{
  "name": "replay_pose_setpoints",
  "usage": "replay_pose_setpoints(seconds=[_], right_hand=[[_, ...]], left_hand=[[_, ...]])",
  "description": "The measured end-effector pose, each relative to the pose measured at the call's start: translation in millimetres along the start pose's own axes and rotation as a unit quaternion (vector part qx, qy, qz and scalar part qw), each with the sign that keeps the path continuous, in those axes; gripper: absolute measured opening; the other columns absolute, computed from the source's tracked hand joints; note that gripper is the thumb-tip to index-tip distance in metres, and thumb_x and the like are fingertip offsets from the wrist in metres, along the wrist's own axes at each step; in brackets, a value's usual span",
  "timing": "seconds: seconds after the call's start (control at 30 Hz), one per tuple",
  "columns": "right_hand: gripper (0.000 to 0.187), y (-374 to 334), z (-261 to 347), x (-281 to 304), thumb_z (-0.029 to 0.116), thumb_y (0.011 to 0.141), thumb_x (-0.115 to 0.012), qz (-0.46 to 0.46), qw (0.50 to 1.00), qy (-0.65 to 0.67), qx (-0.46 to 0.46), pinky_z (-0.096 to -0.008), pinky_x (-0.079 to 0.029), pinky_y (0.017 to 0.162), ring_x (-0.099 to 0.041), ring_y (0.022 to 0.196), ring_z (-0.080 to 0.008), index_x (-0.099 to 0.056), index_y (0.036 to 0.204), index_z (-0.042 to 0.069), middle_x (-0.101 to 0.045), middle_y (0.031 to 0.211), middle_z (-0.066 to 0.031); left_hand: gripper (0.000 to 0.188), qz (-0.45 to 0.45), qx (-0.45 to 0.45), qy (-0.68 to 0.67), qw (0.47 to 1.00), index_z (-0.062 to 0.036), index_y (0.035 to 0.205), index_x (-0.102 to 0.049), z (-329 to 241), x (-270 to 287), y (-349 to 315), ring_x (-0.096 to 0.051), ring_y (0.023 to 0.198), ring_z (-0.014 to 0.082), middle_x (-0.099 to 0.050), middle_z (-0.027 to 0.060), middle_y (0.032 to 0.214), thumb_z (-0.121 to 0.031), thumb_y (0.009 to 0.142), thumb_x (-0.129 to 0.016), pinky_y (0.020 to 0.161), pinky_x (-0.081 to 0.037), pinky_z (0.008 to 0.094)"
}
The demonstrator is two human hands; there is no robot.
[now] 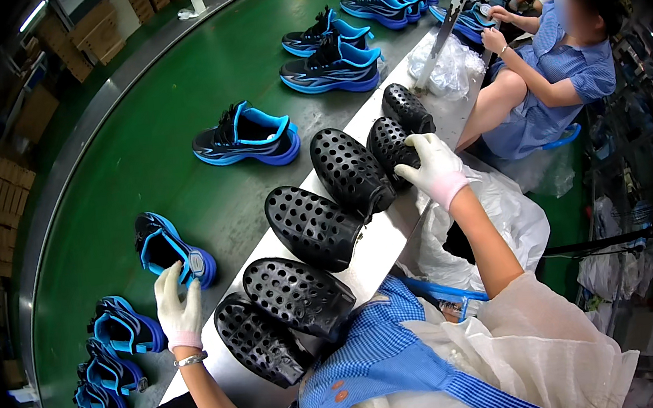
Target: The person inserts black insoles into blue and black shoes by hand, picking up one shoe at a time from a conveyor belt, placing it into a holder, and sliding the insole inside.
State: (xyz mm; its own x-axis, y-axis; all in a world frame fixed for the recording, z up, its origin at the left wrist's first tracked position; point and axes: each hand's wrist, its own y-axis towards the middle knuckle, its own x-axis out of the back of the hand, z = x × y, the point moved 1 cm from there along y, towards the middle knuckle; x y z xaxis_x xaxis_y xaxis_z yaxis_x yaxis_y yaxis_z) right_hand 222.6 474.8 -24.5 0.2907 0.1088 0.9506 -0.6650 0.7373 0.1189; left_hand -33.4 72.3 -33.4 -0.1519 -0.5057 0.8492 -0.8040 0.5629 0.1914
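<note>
The left hand (176,308) is touching a shoe (198,260), toe pointing away, grip unclear; the right hand (437,169), well apart, is clasping a black mould (388,140).

Ledge (379,256) ran between person (362,373) and conveyor belt (135,149). Shoe forms (292,224) lay in row along ledge. Shoes (337,67) stood on belt behind forms, crowded at far left and far right, sparser between. Plastic bundle (449,67) sat on ledge beyond forms; co-worker (559,89) sat to right, beside ledge.
</note>
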Motion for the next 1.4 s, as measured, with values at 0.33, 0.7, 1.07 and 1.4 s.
replay_pose_setpoints(seconds=[0.33, 0.7, 1.07, 1.4], right_hand=[[0.055, -4.2, 5.2, 39.6, 0.038, 0.068, -0.081, -0.074, 0.997, 0.016, 0.014, -0.0402, -0.049, 0.085, -0.060, 0.099, -0.0307, -0.060, 0.108, 0.006, -0.060, 0.104, -0.0132], [0.055, -41.6, 214.5, 80.4, 0.029, 0.064, -0.084, 0.005, 0.862, 0.242, 0.446, -0.0368, -0.050, 0.084, -0.059, 0.097, -0.0300, -0.060, 0.108, 0.005, -0.059, 0.106, -0.0123], [0.048, -57.7, 319.1, 11.9, 0.044, 0.084, -0.063, 0.237, 0.810, 0.159, 0.512, -0.0419, -0.052, 0.073, -0.064, 0.081, -0.0374, -0.058, 0.097, -0.002, -0.063, 0.087, -0.0222], [0.038, -54.2, 348.8, -21.2, 0.037, 0.082, -0.065, 0.253, 0.812, 0.148, 0.505, -0.0426, -0.052, 0.063, -0.064, 0.069, -0.0357, -0.058, 0.082, -0.001, -0.062, 0.072, -0.0200]], left_hand=[[0.041, -0.030, -0.020, 0.005, 0.999, -0.0079, 0.122, -0.061, 12.0, 1.1, -1.0, -0.059, 0.106, 0.0273, -0.058, 0.0136, 0.121, -0.015, 0.083, -0.067, 0.085, -0.050, 0.0332], [0.077, 0.072, 0.014, -0.628, 0.775, 0.0011, 0.146, -0.031, -50.1, 32.4, -4.9, -0.051, 0.124, 0.0265, -0.048, 0.0171, 0.136, -0.045, 0.091, -0.059, 0.101, -0.043, 0.0352], [0.043, -0.154, 0.147, -0.783, 0.584, -0.0049, 0.114, -0.055, -22.6, 29.3, -37.7, -0.064, 0.091, 0.0179, -0.063, 0.0061, 0.100, -0.043, 0.093, -0.058, 0.081, -0.055, 0.0323], [0.046, -0.268, 0.268, -0.694, 0.612, -0.0037, 0.106, -0.058, 4.7, 12.5, -27.9, -0.066, 0.082, 0.0166, -0.065, 0.0072, 0.096, -0.048, 0.093, -0.058, 0.073, -0.056, 0.0307]])
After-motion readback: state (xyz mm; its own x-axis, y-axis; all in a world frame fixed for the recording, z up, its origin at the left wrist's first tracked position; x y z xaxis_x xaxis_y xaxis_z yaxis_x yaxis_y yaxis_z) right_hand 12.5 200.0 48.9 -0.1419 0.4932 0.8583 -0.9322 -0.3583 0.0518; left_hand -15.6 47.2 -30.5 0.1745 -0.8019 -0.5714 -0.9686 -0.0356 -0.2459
